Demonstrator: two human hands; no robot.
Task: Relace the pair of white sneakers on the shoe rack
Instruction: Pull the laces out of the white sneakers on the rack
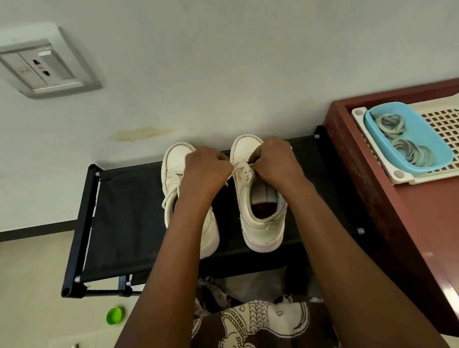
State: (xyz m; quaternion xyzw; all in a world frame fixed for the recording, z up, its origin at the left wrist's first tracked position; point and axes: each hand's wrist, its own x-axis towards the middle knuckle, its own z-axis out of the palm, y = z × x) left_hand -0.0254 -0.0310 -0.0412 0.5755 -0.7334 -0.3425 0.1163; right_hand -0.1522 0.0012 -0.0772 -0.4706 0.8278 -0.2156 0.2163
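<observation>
2 white shoes sit side by side on the rack, toes to the wall, heels toward the person, so each shoe's long axis runs straight away from the body. Both hands work the R shoe: L hand hangs over the gap btw the 2 shoes, R hand over its outer side, w/ the lace stretched crosswise btw them, at right angles to the shoe, near the toe-end eyelets. Fingers of both hands are curled in; R ones pinch the lace at the eyelet row, L ones seem to pinch its other end, tips hidden under the knuckles. Unlaced eyelets lie body-ward of the fingers, so lacing prob works back toward the heel. L shoe lies partly under the L forearm
</observation>
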